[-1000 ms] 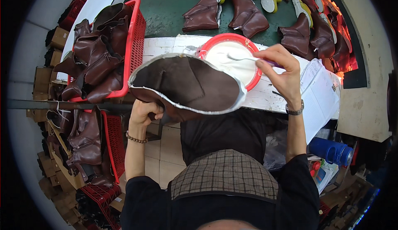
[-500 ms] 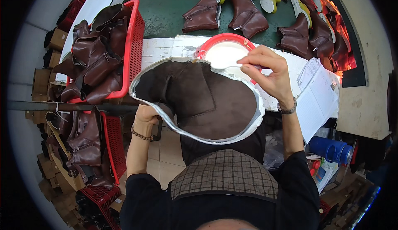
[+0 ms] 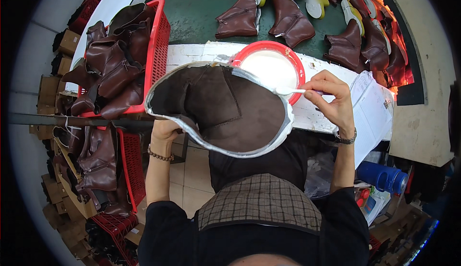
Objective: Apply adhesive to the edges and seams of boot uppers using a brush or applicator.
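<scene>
My left hand (image 3: 165, 128) is closed on the near left edge of a boot upper (image 3: 216, 112), its fingers partly hidden under it. The upper lies tilted with its dark brown lining facing me and a pale, whitish rim all round. In a pinch, my right hand (image 3: 333, 98) holds a small white brush (image 3: 294, 91). The brush's tip meets the upper's rim on the right side. Just beyond the upper stands a round red tub (image 3: 300, 64) with thick white liquid (image 3: 271, 69) in it; the upper overlaps its near edge.
Red baskets (image 3: 158, 40) full of brown boots (image 3: 115, 69) stand at the left, one above another. Finished-looking boots (image 3: 290, 21) with soles lie on the green belt (image 3: 192, 21). Papers (image 3: 372, 107) and a blue bottle (image 3: 379, 176) are at the right.
The right hand and brush have moved right and toward me, along the rim. The upper has shifted slightly left and away from me, still in the left hand.
</scene>
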`<action>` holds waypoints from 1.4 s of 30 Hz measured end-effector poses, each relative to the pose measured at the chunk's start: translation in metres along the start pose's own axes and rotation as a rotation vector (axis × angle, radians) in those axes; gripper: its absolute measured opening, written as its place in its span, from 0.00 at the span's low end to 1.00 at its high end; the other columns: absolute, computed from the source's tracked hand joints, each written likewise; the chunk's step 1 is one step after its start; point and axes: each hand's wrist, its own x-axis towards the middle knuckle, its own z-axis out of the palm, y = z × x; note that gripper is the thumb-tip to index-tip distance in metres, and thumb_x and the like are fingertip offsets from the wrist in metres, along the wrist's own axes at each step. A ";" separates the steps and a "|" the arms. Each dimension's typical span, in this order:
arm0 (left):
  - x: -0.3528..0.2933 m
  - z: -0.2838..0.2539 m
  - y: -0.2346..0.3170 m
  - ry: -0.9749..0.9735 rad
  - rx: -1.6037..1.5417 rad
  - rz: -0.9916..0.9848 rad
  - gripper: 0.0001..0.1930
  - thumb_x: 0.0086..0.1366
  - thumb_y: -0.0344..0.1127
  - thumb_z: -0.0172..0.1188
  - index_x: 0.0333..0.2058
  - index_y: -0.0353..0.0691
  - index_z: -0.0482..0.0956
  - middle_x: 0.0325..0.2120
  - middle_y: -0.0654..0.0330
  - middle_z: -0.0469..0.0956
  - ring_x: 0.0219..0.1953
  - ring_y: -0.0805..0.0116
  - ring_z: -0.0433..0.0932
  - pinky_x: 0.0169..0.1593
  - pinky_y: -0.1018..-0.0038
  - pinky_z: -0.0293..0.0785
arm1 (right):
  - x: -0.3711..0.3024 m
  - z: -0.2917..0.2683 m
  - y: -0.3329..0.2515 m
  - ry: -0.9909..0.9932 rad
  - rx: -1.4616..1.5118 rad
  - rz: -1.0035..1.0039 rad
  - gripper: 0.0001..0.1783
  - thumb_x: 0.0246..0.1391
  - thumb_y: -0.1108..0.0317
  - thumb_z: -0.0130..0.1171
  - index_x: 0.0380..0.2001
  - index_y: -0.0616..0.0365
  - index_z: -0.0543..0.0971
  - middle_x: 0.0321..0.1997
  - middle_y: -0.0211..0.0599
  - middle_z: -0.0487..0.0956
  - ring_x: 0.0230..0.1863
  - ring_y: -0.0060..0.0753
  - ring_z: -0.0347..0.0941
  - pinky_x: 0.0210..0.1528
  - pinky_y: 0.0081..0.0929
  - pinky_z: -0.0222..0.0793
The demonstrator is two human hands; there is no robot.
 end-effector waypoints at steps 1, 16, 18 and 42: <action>0.003 0.014 0.006 -0.037 -0.041 -0.033 0.33 0.45 0.15 0.62 0.55 0.26 0.74 0.30 0.44 0.83 0.24 0.60 0.79 0.28 0.68 0.75 | 0.001 0.000 0.001 -0.001 -0.003 -0.003 0.09 0.55 0.77 0.70 0.40 0.60 0.88 0.36 0.34 0.82 0.36 0.22 0.79 0.37 0.18 0.75; 0.016 0.090 -0.005 -0.157 -0.159 -0.309 0.14 0.44 0.11 0.55 0.33 0.22 0.77 0.18 0.48 0.75 0.14 0.64 0.67 0.18 0.69 0.61 | 0.061 0.029 -0.018 0.052 -0.041 -0.286 0.08 0.54 0.74 0.70 0.38 0.58 0.89 0.34 0.32 0.82 0.34 0.25 0.75 0.38 0.24 0.66; 0.020 0.090 -0.008 -0.335 -0.152 -0.331 0.15 0.44 0.11 0.54 0.35 0.20 0.78 0.20 0.47 0.77 0.14 0.64 0.68 0.18 0.70 0.61 | 0.066 0.027 -0.020 0.063 -0.061 -0.331 0.08 0.52 0.69 0.73 0.37 0.55 0.89 0.31 0.28 0.82 0.30 0.24 0.74 0.38 0.25 0.62; 0.167 0.040 0.028 0.360 0.678 0.393 0.24 0.50 0.13 0.61 0.47 0.33 0.74 0.38 0.58 0.82 0.35 0.72 0.81 0.34 0.75 0.77 | -0.004 0.025 0.168 0.563 0.269 0.423 0.10 0.74 0.63 0.52 0.41 0.59 0.76 0.23 0.22 0.72 0.14 0.10 0.58 0.14 0.16 0.50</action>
